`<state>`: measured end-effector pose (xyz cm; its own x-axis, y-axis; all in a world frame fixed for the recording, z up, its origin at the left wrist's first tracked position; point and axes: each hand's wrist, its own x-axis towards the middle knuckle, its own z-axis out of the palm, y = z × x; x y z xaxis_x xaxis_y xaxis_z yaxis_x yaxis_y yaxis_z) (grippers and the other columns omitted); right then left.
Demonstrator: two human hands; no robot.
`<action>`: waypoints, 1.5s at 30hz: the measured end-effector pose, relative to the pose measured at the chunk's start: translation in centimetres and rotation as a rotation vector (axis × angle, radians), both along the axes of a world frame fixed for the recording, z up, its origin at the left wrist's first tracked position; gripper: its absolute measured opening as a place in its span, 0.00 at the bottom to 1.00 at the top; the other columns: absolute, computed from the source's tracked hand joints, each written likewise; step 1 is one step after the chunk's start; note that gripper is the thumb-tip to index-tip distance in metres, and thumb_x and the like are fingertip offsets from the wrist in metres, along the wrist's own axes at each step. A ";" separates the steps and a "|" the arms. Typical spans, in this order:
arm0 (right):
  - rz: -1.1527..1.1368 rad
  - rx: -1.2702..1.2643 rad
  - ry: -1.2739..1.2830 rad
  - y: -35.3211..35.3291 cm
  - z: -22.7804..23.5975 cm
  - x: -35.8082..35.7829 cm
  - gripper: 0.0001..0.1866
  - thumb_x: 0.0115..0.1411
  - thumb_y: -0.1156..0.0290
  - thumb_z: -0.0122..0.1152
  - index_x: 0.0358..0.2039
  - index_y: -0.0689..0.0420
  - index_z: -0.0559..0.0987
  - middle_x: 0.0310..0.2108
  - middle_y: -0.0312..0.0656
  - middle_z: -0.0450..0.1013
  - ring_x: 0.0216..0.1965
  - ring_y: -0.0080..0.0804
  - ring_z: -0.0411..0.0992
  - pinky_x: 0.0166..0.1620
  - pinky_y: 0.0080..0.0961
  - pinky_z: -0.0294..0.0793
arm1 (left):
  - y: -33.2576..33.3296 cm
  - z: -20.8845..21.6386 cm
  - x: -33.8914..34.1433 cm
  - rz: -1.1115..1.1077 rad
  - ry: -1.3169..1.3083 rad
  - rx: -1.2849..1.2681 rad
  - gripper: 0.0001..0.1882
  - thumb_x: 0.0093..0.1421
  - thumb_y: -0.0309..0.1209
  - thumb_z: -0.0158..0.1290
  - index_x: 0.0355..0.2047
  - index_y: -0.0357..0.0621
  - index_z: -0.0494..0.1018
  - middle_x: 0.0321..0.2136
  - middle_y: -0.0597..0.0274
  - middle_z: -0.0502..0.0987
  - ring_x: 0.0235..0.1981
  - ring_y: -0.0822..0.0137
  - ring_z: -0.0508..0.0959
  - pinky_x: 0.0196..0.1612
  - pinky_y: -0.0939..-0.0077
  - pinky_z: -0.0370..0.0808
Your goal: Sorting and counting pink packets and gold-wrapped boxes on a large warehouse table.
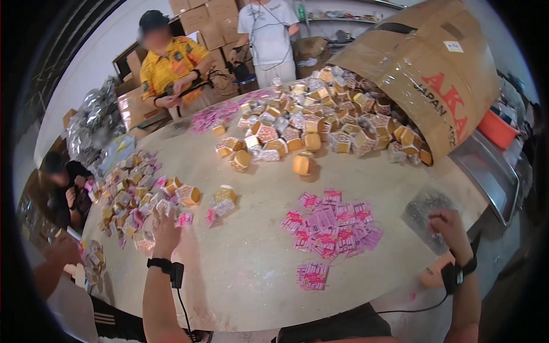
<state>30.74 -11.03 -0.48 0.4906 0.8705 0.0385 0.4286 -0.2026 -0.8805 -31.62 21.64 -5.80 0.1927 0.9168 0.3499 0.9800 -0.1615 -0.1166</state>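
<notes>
My left hand [166,230] reaches over the table's left side, its fingers at the edge of a heap of small yellow and pink wrapped boxes [134,197]; whether it grips one I cannot tell. My right hand [449,224] rests at the table's right edge, fingers curled onto a stack of clear plastic bags [426,208]. Between my hands lies a spread of pink paper slips [329,226], with a small separate stack [313,275] nearer me.
A large tipped cardboard carton [423,68] spills many small boxes [320,123] across the far side of the round table [251,286]. A person in a yellow shirt [171,66] and another in white [269,31] stand beyond. Someone sits at the left [66,188].
</notes>
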 end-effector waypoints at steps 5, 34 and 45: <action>0.016 -0.163 -0.693 -0.3 -3.3 4.9 0.10 0.46 0.79 0.55 0.31 0.62 0.78 0.26 0.48 0.74 0.29 0.43 0.73 0.35 0.32 0.73 | -0.2 1.4 13.1 -0.632 -0.130 -0.090 0.30 0.51 0.31 0.56 0.56 0.48 0.61 0.60 0.52 0.58 0.61 0.45 0.56 0.56 0.46 0.62; 0.075 -0.127 -0.595 0.5 -3.7 6.0 0.04 0.48 0.77 0.49 0.24 0.61 0.73 0.25 0.53 0.71 0.30 0.53 0.70 0.34 0.41 0.69 | -8.0 1.7 28.1 -0.819 -0.425 -0.460 0.14 0.51 0.29 0.55 0.39 0.40 0.75 0.33 0.48 0.74 0.37 0.49 0.74 0.43 0.62 0.71; 0.071 -0.042 -0.512 -0.5 -4.0 6.6 0.07 0.48 0.78 0.53 0.29 0.62 0.76 0.24 0.53 0.72 0.28 0.49 0.71 0.34 0.35 0.70 | -9.3 1.4 33.0 -0.747 -0.206 -0.400 0.22 0.47 0.36 0.60 0.40 0.38 0.69 0.34 0.50 0.73 0.40 0.50 0.73 0.46 0.59 0.69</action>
<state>37.30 -11.56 -4.45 0.3581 0.9069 0.2222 0.8162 -0.1885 -0.5461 1.39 12.30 -4.41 0.7610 0.6371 0.1226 0.5965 -0.7614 0.2540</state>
